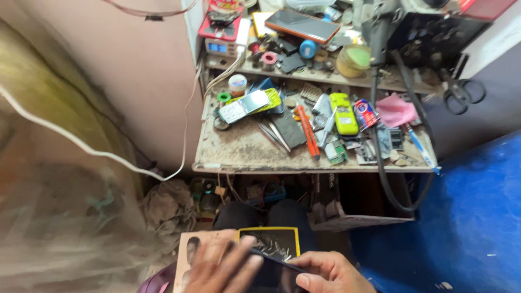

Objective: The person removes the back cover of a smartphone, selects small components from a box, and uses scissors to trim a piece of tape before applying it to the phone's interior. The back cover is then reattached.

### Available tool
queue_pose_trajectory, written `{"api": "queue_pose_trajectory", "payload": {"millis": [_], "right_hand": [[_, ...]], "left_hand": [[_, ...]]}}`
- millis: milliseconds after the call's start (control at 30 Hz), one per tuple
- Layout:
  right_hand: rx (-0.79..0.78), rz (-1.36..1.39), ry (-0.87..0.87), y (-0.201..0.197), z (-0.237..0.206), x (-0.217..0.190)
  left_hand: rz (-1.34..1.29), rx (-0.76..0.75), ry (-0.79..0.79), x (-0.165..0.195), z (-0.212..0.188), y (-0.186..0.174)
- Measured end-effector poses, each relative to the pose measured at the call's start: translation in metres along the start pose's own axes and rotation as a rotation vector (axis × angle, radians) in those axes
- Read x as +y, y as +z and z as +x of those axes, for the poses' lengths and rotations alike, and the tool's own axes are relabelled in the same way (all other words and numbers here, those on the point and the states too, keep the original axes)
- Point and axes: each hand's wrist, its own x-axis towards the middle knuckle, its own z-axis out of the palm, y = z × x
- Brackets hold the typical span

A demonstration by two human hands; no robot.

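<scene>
- The person sits at a low, cluttered workbench [244, 149], knees under its front edge, both hands at the lap near the bottom of the view.
- Left hand [222, 266]: fingers spread and laid flat, blurred by motion, tips resting on the upper edge of a dark, flat phone-like device [271, 271]. Not closed round it.
- Right hand [325, 274]: fingers curled, thumb and forefinger pinching the right-hand end of the same device. Firm hold on that end.
- The device lies across the lap between the two hands, tilted slightly, just in front of a yellow-rimmed tray [269, 241].
- The tray holds a scatter of small pale metal parts; too small to identify.
- A pinkish flat board [187, 252] lies just left of the tray, partly under the left hand.
- On the bench: a silver phone [244, 107] on a yellow-green one, tweezers [274, 135], an orange-handled tool [308, 135], a lime-green handset [343, 114], a pink cloth [395, 110].
- On the upper shelf: an orange-edged phone [301, 24].
- Scissors [462, 93] hang at the right.
- A white cable [81, 144] crosses the left wall.
</scene>
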Motion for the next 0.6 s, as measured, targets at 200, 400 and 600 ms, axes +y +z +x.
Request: {"api": "queue_pose_trajectory", "payload": {"millis": [200, 400, 600], "right_hand": [[0.014, -0.113, 0.016, 0.012, -0.004, 0.0], [-0.04, 0.042, -0.084, 0.015, -0.009, 0.006], [0.009, 0.081, -0.042, 0.013, -0.008, 0.013]], "left_hand": [[-0.542, -0.435, 0.02, 0.01, 0.042, -0.023], [-0.687, -0.408, -0.362, 0.018, 0.044, -0.039], [-0.762, -0.493, -0.491, 0.023, 0.042, -0.036]]}}
